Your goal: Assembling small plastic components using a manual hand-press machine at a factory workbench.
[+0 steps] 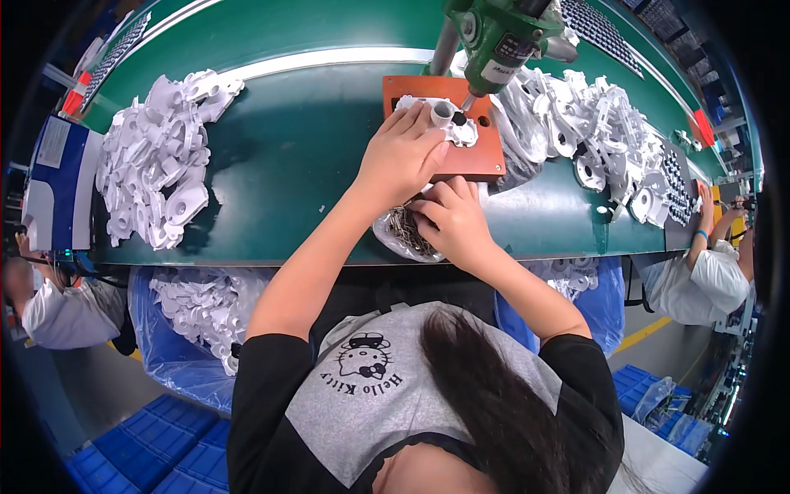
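Observation:
My left hand (403, 156) reaches over the near left side of a white plastic part (466, 134), its fingers bent against it and holding it on an orange fixture block (485, 161). A black round piece (459, 118) sits in the part. Just above it ends the tip of a green drill-press-like machine head (504, 49). My right hand (453, 218) is closed in front of the block, fingers curled beside a clear plastic bag of small metal screws or pins (403, 235). What its fingertips pinch, if anything, is too small to make out.
White plastic parts lie heaped on the bench at left (160, 156) and right (592, 123). A clear bag (518, 132) adjoins the block. A dark tray of small pieces (679, 189) is at far right. Blue lined bins (177, 362) stand below the bench edge. Co-workers sit at both sides.

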